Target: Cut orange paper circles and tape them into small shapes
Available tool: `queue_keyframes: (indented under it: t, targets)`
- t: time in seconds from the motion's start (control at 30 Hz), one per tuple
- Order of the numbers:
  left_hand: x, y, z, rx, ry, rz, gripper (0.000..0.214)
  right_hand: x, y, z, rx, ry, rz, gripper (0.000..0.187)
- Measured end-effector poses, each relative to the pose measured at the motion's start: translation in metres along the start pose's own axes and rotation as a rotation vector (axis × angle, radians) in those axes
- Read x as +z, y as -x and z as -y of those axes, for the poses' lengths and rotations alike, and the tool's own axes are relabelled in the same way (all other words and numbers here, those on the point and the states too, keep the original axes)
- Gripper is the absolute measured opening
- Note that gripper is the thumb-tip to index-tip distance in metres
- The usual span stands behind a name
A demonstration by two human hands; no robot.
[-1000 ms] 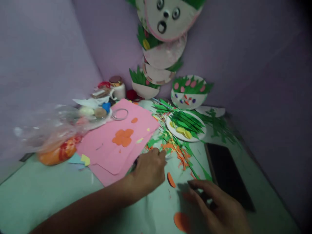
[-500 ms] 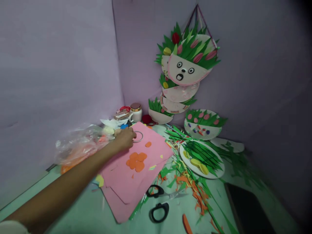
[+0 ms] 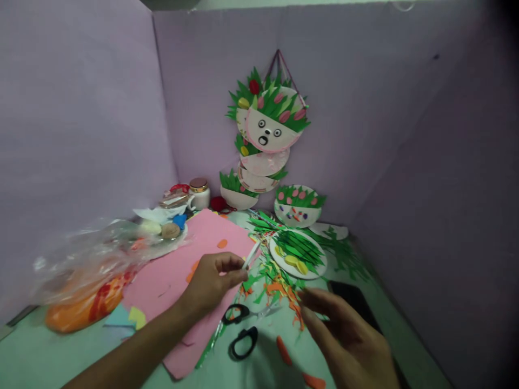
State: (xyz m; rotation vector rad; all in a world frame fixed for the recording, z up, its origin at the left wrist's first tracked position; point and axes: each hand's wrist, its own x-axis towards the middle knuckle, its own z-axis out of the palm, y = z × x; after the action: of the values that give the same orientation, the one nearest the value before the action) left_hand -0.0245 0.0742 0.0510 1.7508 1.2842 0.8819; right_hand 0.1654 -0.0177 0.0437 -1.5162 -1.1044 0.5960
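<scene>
My left hand [image 3: 214, 278], closed in a pinch over the pink paper [image 3: 158, 283], holds a narrow roll of tape [image 3: 252, 254] that is turned nearly edge-on. At lower right, my right hand [image 3: 348, 337] is open, its fingers curved and apart with nothing seen between them. Between the hands on the table lie scissors [image 3: 244, 343] with black handles, blades spread. Orange paper cutouts [image 3: 222, 243] rest on the pink paper, some partly covered by my left hand. A white paper plate [image 3: 322, 268] with green paper strips and yellow cutouts sits beyond.
Green and orange scraps [image 3: 279, 289] litter the table. A dark flat object [image 3: 352, 297] lies behind my right hand. At left are a plastic bag [image 3: 93, 259] and an orange packet [image 3: 81, 308]. Decorated half-plates [image 3: 271, 129] hang at the wall near a lidded mug [image 3: 200, 194].
My left hand has picked up the tape roll from the pink paper and brought it nearer and to the right. My right hand has come into view. The camera view has shifted.
</scene>
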Motion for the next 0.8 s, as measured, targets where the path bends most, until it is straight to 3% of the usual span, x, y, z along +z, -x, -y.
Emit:
queue_keyframes:
  t: [0.13, 0.23, 0.37, 0.5, 0.63, 0.8]
  targets:
    - [0.023, 0.027, -0.02, -0.047, 0.198, 0.07, 0.014, 0.019, -0.001, 0.006, -0.094, -0.105, 0.082, 0.035]
    - [0.031, 0.03, -0.025, -0.027, 0.226, 0.061, 0.012, 0.027, 0.003, -0.001, -0.098, -0.182, 0.111, 0.04]
    - [0.034, 0.031, -0.026, -0.015, 0.197, 0.117, 0.015, 0.031, 0.003, -0.004, -0.056, -0.312, 0.13, 0.033]
    - [0.026, 0.034, -0.028, 0.046, 0.082, 0.27, 0.018, 0.034, -0.002, -0.006, 0.138, -0.489, 0.174, 0.029]
    - [0.007, 0.037, -0.038, 0.094, -0.167, 0.468, 0.021, 0.044, 0.005, -0.011, 0.268, -0.686, 0.213, 0.028]
    - [-0.01, 0.045, -0.046, 0.147, -0.459, 0.47, 0.022, 0.057, 0.024, -0.007, 0.294, -0.876, 0.227, 0.027]
